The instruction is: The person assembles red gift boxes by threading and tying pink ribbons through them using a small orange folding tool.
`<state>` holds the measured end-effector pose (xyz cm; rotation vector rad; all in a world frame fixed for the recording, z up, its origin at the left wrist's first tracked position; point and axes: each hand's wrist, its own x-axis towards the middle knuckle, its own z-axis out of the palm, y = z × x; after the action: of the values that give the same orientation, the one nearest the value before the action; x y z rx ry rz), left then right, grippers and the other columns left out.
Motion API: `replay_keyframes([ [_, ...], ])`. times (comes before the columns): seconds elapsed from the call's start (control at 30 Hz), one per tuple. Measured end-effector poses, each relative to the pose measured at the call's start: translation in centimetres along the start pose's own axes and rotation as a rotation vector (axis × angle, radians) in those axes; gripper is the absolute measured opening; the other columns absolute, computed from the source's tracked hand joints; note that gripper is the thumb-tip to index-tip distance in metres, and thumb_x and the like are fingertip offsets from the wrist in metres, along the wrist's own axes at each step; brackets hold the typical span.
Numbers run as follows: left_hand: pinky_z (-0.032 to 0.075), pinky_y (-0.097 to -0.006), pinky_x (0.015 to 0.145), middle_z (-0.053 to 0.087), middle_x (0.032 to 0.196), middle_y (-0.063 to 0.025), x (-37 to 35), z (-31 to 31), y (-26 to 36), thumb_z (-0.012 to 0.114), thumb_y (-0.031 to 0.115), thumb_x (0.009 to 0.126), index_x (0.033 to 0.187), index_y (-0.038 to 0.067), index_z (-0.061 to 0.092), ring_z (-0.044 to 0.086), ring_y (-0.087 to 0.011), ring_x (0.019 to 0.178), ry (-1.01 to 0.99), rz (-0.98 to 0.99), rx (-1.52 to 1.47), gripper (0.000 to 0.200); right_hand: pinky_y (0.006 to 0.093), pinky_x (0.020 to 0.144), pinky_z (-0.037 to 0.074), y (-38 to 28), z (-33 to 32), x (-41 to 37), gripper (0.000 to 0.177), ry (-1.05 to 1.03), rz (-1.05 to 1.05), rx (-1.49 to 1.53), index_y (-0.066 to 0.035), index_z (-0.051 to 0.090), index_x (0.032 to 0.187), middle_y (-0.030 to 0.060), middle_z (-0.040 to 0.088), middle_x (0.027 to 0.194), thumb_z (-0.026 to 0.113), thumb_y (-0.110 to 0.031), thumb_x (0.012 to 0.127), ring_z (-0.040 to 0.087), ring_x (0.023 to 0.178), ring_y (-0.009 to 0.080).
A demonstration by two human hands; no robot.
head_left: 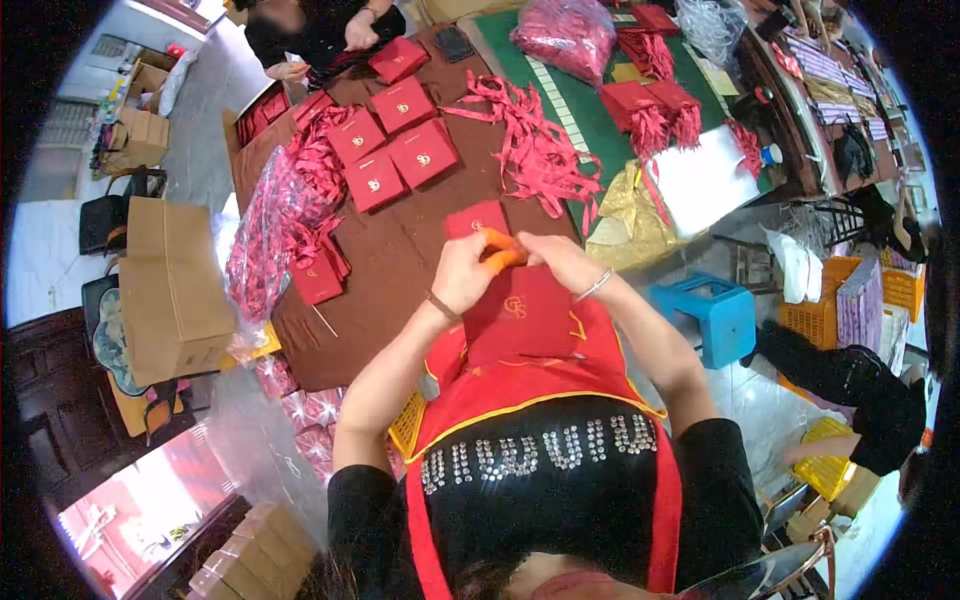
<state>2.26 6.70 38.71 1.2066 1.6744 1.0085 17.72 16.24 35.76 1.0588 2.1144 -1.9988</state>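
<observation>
Both of my hands meet at the top edge of a red bag with a gold logo, held upright against my apron. My left hand has orange coverings on its fingers, which are closed at the bag's edge. My right hand pinches the same edge close beside it. Just beyond my hands, another red item with a gold logo lies on the brown table, partly hidden by my fingers.
Red boxes lie farther up the table. Red ribbons are heaped at right, a plastic bag of ribbons at left. Another person's hand is across the table. A blue stool and a cardboard box flank me.
</observation>
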Motion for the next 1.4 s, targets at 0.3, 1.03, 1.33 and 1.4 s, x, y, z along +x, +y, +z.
replay_keyframes([
  [0.3,0.044,-0.0286,0.066,0.061,0.08,-0.0112,0.8,1.3,-0.6,0.057,0.011,0.08,0.091,0.002,0.061,0.058,-0.0198,0.074,0.067,0.059,-0.051,0.015,0.0212,0.071,0.04,-1.7,-4.0,-0.7,0.042,-0.258,-0.094,0.201,-0.005,0.052,0.103,0.0016,0.052,0.09,0.032,-0.041,0.092,0.049,0.079,0.0071],
  [1.03,0.042,-0.0226,0.068,0.058,0.082,-0.0044,-1.7,-6.4,-5.7,0.059,0.012,0.082,0.09,0.001,0.062,0.053,-0.01,0.075,-0.118,0.046,-0.087,0.014,0.0303,0.082,0.043,-2.6,3.4,-0.3,0.024,0.086,-0.413,-0.385,-0.007,0.055,0.105,0.0115,0.046,0.109,0.053,-0.008,0.081,0.051,0.097,0.0226],
  [1.33,0.043,-0.0215,0.066,0.061,0.083,-0.0017,-1.6,-5.1,-6.6,0.057,0.011,0.083,0.095,0.0,0.061,0.053,-0.007,0.073,-0.075,-0.016,-0.102,0.017,0.0238,0.055,0.045,-1.1,3.1,0.3,0.024,-0.108,-0.018,-0.031,-0.001,0.052,0.097,0.0057,0.053,0.083,0.058,-0.018,0.082,0.055,0.063,0.0112],
  [1.4,0.043,-0.0215,0.064,0.06,0.08,-0.001,-1.0,-4.4,-6.8,0.057,0.011,0.083,0.096,0.001,0.062,0.053,-0.0068,0.07,-0.006,-0.072,-0.184,0.018,0.0235,0.056,0.045,-0.1,2.7,0.2,0.022,-0.122,0.027,0.119,-0.001,0.052,0.098,0.0034,0.054,0.077,0.056,-0.018,0.084,0.055,0.064,0.0096],
])
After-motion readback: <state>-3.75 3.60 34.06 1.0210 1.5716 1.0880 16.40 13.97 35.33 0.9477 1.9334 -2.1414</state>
